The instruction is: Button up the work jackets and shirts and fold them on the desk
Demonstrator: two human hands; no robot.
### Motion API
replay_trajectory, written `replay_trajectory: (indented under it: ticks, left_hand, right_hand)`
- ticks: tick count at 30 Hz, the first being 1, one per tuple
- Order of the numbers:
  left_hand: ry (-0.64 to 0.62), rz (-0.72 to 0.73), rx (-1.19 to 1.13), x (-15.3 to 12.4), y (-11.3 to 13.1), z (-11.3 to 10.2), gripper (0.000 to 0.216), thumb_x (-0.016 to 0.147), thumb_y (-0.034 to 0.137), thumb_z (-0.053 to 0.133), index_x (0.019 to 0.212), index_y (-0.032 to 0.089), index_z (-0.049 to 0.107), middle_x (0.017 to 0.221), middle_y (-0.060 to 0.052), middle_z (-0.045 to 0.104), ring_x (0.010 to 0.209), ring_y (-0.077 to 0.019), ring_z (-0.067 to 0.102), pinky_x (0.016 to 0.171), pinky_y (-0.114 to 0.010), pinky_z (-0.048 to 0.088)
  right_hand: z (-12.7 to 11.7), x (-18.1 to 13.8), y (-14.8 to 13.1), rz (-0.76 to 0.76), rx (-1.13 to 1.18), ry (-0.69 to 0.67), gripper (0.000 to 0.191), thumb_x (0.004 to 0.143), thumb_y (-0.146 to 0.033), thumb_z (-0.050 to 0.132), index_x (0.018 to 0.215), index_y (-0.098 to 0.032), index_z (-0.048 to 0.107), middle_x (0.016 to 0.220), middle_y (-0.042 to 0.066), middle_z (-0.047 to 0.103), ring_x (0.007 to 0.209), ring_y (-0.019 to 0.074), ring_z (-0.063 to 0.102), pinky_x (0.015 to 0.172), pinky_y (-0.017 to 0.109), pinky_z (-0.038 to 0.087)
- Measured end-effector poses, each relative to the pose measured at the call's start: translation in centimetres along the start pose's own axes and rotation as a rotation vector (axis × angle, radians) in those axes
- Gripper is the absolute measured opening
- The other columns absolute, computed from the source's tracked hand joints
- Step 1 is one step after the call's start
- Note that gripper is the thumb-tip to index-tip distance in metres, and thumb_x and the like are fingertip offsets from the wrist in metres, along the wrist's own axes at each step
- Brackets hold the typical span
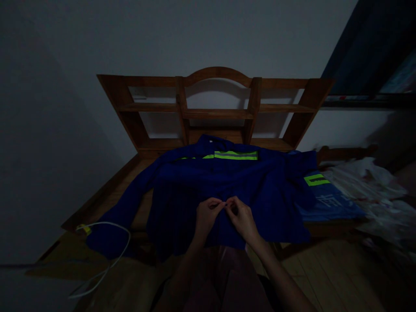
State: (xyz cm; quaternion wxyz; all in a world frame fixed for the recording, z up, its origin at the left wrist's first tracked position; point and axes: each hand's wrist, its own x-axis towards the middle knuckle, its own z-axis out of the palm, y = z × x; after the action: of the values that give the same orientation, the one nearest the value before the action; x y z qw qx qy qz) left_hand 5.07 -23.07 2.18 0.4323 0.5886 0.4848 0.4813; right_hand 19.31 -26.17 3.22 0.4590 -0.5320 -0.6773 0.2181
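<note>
A dark blue work jacket with yellow-green reflective strips lies spread on a wooden bed frame, one sleeve trailing to the lower left. My left hand and my right hand meet at the jacket's front opening near its lower middle. Both pinch the fabric with closed fingertips that touch each other. What sits between the fingertips is too small and dark to make out.
A wooden headboard with open shelves stands against the wall behind. A white cable with a yellow end loops at the lower left. Crumpled clear plastic bags and another blue garment lie at the right.
</note>
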Motion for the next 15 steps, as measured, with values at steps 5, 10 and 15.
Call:
replay_trajectory:
  ticks: [5, 10, 15]
  left_hand:
    - [0.068, -0.031, 0.028, 0.1, -0.4, 0.2, 0.015, 0.070, 0.031, 0.066, 0.072, 0.016, 0.067, 0.075, -0.005, 0.071, 0.074, -0.0182, 0.067, 0.069, -0.026, 0.050]
    - [0.081, -0.058, -0.022, 0.0, -0.6, 0.4, 0.014, 0.068, 0.029, 0.066, 0.069, 0.016, 0.066, 0.072, -0.004, 0.070, 0.072, -0.0177, 0.066, 0.069, -0.026, 0.050]
    - [0.082, -0.050, -0.067, -0.3, -0.8, 0.7, 0.010, 0.067, 0.025, 0.065, 0.070, 0.016, 0.062, 0.073, -0.003, 0.069, 0.074, -0.0172, 0.066, 0.071, -0.026, 0.050]
  right_hand:
    - [-0.5, 0.3, 0.2, 0.063, 0.033, -0.014, 0.013, 0.084, -0.027, 0.051, 0.091, -0.020, 0.058, 0.078, 0.000, 0.064, 0.067, 0.0129, 0.060, 0.064, 0.023, 0.045]
    - [-1.0, 0.9, 0.6, 0.088, 0.067, -0.066, 0.018, 0.087, -0.030, 0.046, 0.090, -0.020, 0.059, 0.077, 0.000, 0.064, 0.065, 0.0127, 0.060, 0.061, 0.023, 0.045]
    - [-1.8, 1.6, 0.1, -0.020, -0.019, -0.172, 0.013, 0.087, -0.029, 0.048, 0.089, -0.020, 0.057, 0.078, 0.001, 0.063, 0.069, 0.0135, 0.059, 0.065, 0.024, 0.044]
